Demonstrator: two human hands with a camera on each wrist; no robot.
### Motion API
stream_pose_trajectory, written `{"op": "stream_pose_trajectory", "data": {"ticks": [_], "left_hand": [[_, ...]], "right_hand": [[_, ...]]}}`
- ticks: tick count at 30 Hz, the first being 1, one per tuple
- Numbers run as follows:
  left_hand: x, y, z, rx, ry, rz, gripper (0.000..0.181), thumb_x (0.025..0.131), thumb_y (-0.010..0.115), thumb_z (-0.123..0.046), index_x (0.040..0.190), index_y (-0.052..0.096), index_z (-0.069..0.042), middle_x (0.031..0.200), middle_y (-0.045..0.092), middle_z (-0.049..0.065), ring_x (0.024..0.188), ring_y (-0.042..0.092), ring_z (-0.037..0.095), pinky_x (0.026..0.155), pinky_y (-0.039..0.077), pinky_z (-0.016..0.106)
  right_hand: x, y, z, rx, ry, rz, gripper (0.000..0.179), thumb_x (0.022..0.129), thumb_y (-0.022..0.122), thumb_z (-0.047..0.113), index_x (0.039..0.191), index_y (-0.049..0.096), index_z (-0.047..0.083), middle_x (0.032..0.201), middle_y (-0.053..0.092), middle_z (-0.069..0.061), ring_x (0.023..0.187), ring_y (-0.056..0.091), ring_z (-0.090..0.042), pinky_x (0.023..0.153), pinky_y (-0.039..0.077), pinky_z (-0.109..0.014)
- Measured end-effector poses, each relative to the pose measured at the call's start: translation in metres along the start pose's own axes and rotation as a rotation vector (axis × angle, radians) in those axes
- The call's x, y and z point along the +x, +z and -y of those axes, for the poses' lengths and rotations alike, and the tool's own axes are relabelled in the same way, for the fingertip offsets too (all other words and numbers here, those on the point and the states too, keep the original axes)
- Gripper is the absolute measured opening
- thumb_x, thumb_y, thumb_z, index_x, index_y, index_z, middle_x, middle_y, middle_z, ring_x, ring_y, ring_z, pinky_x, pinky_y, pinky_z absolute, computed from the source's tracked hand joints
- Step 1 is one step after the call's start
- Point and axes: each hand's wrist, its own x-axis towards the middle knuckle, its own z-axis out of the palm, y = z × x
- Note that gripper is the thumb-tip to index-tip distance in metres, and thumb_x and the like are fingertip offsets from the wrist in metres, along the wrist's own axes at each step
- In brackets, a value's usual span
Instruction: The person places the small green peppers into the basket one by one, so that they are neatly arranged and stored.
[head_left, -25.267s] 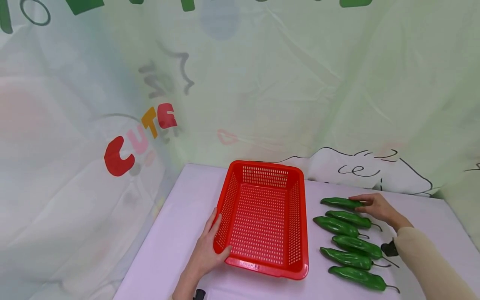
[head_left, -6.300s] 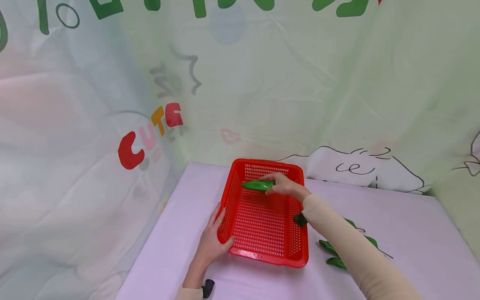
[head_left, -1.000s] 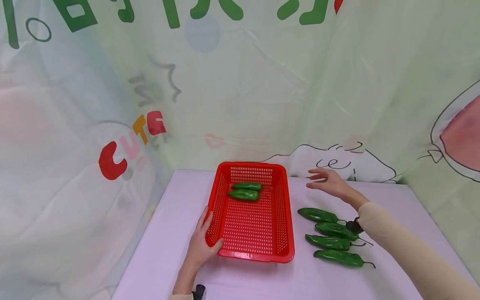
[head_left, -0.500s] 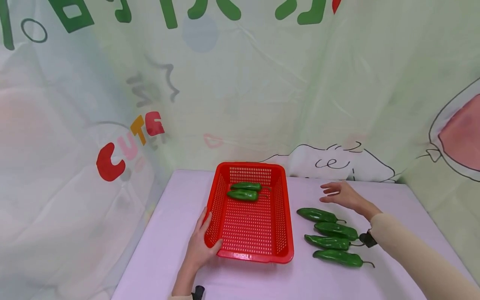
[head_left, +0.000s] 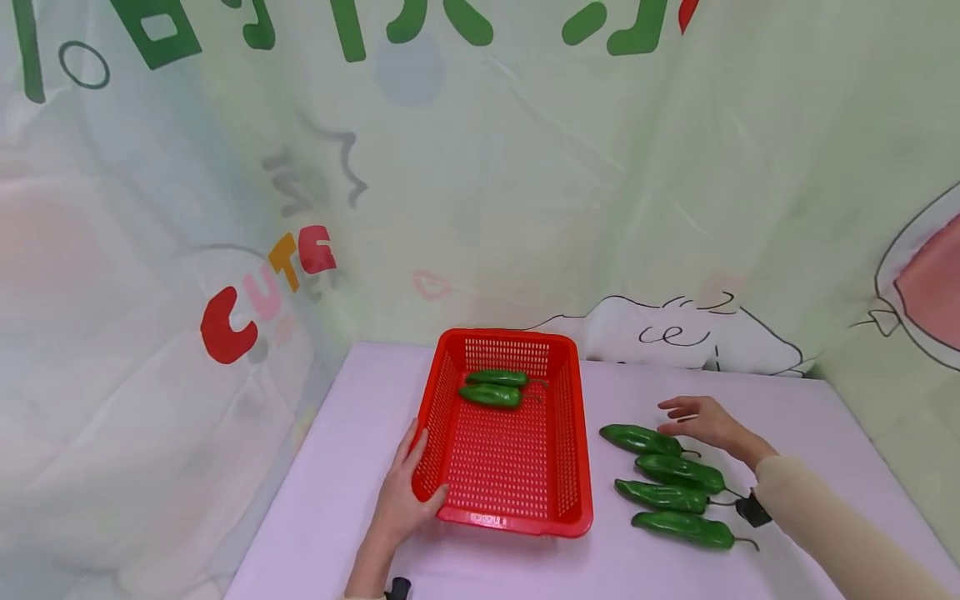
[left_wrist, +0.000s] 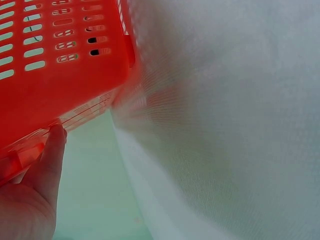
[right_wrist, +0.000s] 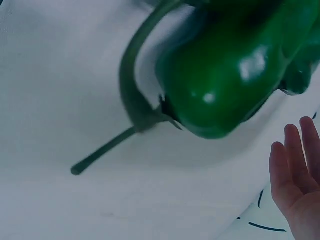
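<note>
My left hand grips the near left corner of a red plastic basket, fingers along its left side and thumb at the front rim. In the left wrist view the thumb presses against the basket wall. Two green chili peppers lie side by side at the far end inside. My right hand, fingers apart and holding nothing, hovers at the farthest green pepper of a column right of the basket. In the right wrist view its fingers are beside a large green pepper.
Nearer me in that column lie more peppers: one, another and the closest, stems pointing right. A pale cloth covers the table. A printed curtain hangs behind the table and along its left side.
Earlier the basket held nothing; two peppers have since gone from the table into it, one seen in my right hand. In the last second that hand moved right and nearer to the remaining peppers.
</note>
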Motion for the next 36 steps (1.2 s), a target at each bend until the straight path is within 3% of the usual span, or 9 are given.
{"op": "stream_pose_trajectory", "data": {"ticks": [13, 21, 31, 36], "left_hand": [[-0.001, 0.001, 0.000, 0.015, -0.015, 0.017, 0.085, 0.077, 0.074, -0.025, 0.152, 0.038, -0.007, 0.163, 0.023, 0.001, 0.145, 0.030, 0.029, 0.100, 0.045, 0.058], [-0.001, 0.002, 0.002, 0.014, -0.010, 0.007, 0.085, 0.076, 0.074, -0.025, 0.152, 0.038, -0.007, 0.163, 0.022, 0.001, 0.145, 0.030, 0.029, 0.102, 0.042, 0.059], [0.000, 0.002, 0.003, 0.007, -0.009, 0.004, 0.085, 0.076, 0.073, -0.024, 0.152, 0.038, -0.008, 0.163, 0.023, 0.001, 0.145, 0.030, 0.029, 0.103, 0.041, 0.059], [0.000, 0.002, 0.002, 0.001, -0.004, 0.005, 0.085, 0.076, 0.074, -0.024, 0.152, 0.038, -0.007, 0.162, 0.023, 0.002, 0.144, 0.030, 0.030, 0.102, 0.043, 0.060]], "right_hand": [[0.006, 0.010, -0.026, -0.002, 0.030, 0.030, 0.061, 0.087, 0.076, 0.025, 0.129, 0.053, -0.013, 0.121, 0.060, -0.033, 0.110, 0.059, -0.044, 0.090, 0.051, -0.056], [0.002, 0.012, -0.028, 0.032, 0.026, 0.058, 0.057, 0.086, 0.075, 0.019, 0.128, 0.054, -0.013, 0.113, 0.066, -0.026, 0.101, 0.064, -0.033, 0.087, 0.054, -0.051], [-0.003, 0.010, -0.026, 0.022, -0.032, 0.097, 0.054, 0.085, 0.073, 0.010, 0.128, 0.052, -0.015, 0.116, 0.064, -0.029, 0.104, 0.062, -0.042, 0.088, 0.053, -0.055], [-0.004, 0.008, -0.024, 0.010, -0.032, 0.095, 0.054, 0.084, 0.072, 0.008, 0.128, 0.053, -0.015, 0.113, 0.065, -0.026, 0.104, 0.063, -0.039, 0.087, 0.053, -0.054]]}}
